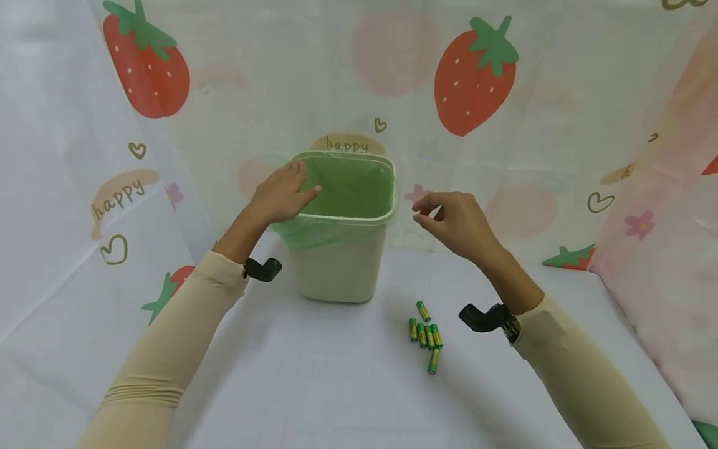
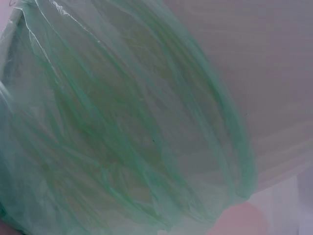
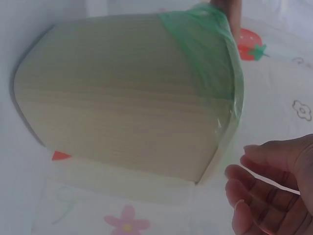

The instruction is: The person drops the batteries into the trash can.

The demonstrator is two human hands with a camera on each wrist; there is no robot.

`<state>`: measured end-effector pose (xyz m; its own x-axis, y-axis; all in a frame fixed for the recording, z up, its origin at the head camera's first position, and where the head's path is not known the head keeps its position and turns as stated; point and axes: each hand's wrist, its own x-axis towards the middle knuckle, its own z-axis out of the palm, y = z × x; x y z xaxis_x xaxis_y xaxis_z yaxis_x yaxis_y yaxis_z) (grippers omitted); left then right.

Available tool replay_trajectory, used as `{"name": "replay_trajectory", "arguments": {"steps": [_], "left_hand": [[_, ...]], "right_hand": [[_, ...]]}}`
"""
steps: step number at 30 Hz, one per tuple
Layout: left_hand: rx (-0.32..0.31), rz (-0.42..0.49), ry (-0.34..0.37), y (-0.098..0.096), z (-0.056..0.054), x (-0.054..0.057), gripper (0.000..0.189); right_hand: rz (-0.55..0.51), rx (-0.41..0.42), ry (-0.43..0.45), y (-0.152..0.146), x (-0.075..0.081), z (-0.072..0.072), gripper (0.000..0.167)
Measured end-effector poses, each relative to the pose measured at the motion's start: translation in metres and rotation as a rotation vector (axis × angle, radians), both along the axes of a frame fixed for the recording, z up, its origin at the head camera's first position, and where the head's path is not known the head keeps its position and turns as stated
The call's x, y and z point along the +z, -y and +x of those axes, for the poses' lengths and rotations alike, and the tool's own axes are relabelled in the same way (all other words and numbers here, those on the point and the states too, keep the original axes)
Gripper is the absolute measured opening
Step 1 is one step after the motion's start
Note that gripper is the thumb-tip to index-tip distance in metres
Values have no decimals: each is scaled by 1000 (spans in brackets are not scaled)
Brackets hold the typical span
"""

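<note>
A pale bin [image 1: 336, 268] stands on the table, lined with a thin green plastic bag [image 1: 350, 187] folded over its rim. My left hand [image 1: 283, 192] rests at the bin's left rim, its thumb out over the opening; its fingertips are partly hidden. The bag's creased outer fold [image 2: 122, 122] fills much of the left wrist view. To the right of the bin, my right hand [image 1: 457, 224] is raised in the air, apart from it. Its fingers [image 3: 266, 191] are loosely bent, with nothing visible between them and the thumb. Several green batteries [image 1: 429, 335] lie on the table below that hand.
White cloth [image 1: 314, 386] covers the table. Behind and beside the bin hang sheets [image 1: 280, 75] printed with strawberries, hearts and flowers. A black wrist camera [image 1: 262, 269] is on the left arm and another black wrist camera [image 1: 483, 318] on the right.
</note>
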<state>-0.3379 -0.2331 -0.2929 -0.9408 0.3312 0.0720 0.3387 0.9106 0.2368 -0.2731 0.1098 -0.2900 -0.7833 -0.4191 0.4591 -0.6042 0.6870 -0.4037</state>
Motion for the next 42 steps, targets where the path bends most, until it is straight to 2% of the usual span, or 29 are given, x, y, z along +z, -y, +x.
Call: {"name": "replay_trajectory", "arguments": {"steps": [7, 20, 30, 42], "left_hand": [[11, 7, 2, 2, 3, 2, 77], [1, 1, 12, 3, -1, -3, 78], [6, 13, 33, 1, 1, 0, 78], [5, 13, 32, 0, -1, 0, 79]], "right_hand": [[-12, -18, 6, -6, -18, 18, 15], [-37, -98, 63, -22, -75, 51, 16], [-66, -133, 100, -36, -106, 65, 16], [-124, -213, 262, -44, -145, 74, 22]]}}
